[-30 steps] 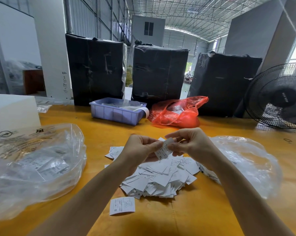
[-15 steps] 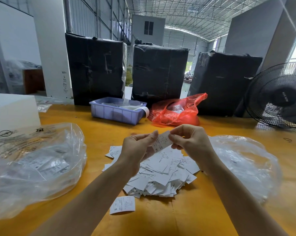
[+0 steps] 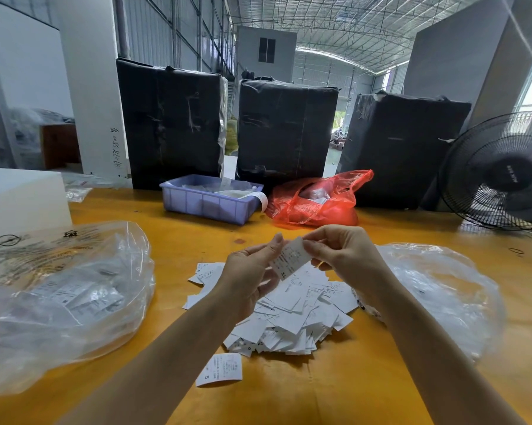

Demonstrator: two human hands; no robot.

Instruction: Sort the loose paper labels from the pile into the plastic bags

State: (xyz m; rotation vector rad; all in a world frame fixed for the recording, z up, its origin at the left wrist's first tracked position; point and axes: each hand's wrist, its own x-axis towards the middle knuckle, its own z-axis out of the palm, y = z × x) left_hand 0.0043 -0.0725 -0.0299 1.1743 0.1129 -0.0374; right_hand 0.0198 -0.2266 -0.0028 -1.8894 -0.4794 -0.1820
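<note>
At the far left we see a white block [image 3: 19, 197] standing on the yellow table [image 3: 335, 388], and in front of it a large clear plastic bag [image 3: 59, 296] that lies slumped on the tabletop with printed paper labels showing through its film. Behind it, toward the middle, a lilac plastic tray [image 3: 209, 202] sits near the table's far edge, and three black wrapped bales [image 3: 286, 130] stand in a row at the back.

In the middle of the table we find the pile of loose labels [image 3: 292, 317], a heap of small white slips overlapping one another. One single slip marked S [image 3: 220, 370] lies apart from it, just in front of the heap on bare wood.

Above the pile our left hand [image 3: 249, 279] has its fingers curled, the thumb and fingertips pinching the lower left edge of one raised label [image 3: 290, 258]. That label is tilted and carries print, including the letters XL near its lower end. Our right hand [image 3: 347, 256] pinches the upper right corner of the same label between thumb and forefinger, the other fingers folded loosely beneath.

Behind the hands a red plastic bag [image 3: 317, 200] sits crumpled beside the tray. To the right of the pile a second clear bag [image 3: 442, 296] lies open on the table, partly hidden by the right forearm. At the far right stands a black fan [image 3: 500, 173].
</note>
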